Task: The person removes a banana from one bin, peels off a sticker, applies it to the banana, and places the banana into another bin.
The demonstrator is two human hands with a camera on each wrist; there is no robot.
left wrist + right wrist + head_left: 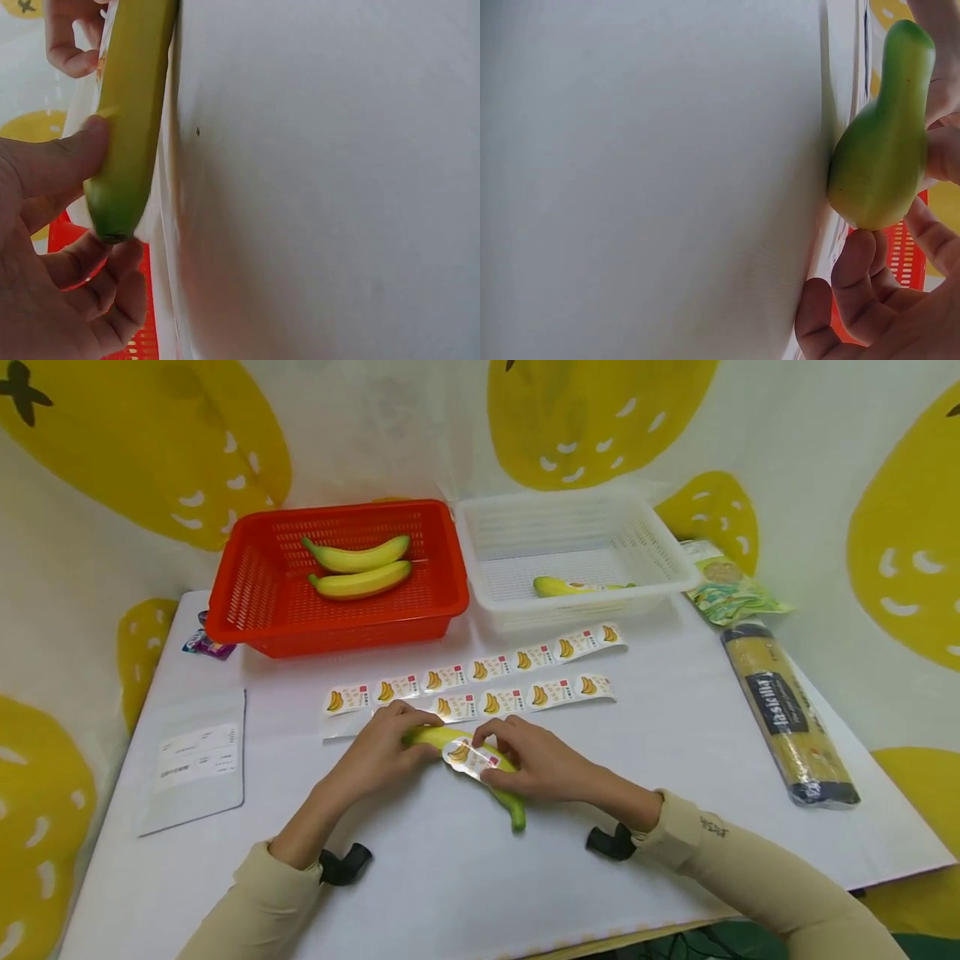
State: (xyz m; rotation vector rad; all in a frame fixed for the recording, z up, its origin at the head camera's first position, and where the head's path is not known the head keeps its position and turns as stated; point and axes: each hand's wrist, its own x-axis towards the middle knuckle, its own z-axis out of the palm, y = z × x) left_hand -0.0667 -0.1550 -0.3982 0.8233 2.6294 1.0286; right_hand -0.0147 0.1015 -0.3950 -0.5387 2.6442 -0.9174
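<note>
On the white table lies a yellow banana with green ends (pixel 512 802), its stem toward the person. A clear-edged label with a banana picture (pixel 467 755) sits across its upper side. My left hand (pixel 390 743) holds the far end; in the left wrist view the thumb (pixel 94 142) lies along the side and fingertips are at the blunt tip. My right hand (pixel 543 760) spans the banana near the stem end, thumb at the label's lower corner and index finger at its upper edge. In the right wrist view, curled fingers (pixel 855 262) touch the banana's far side.
Behind the hands lie two strips of banana labels (pixel 491 669) (pixel 551 693). A red basket (pixel 352 631) holds two bananas; a white basket (pixel 585 602) holds one labelled banana. Left is a pale pouch (pixel 197 760); right are a pasta pack (pixel 787 714) and a green bag (pixel 731 585).
</note>
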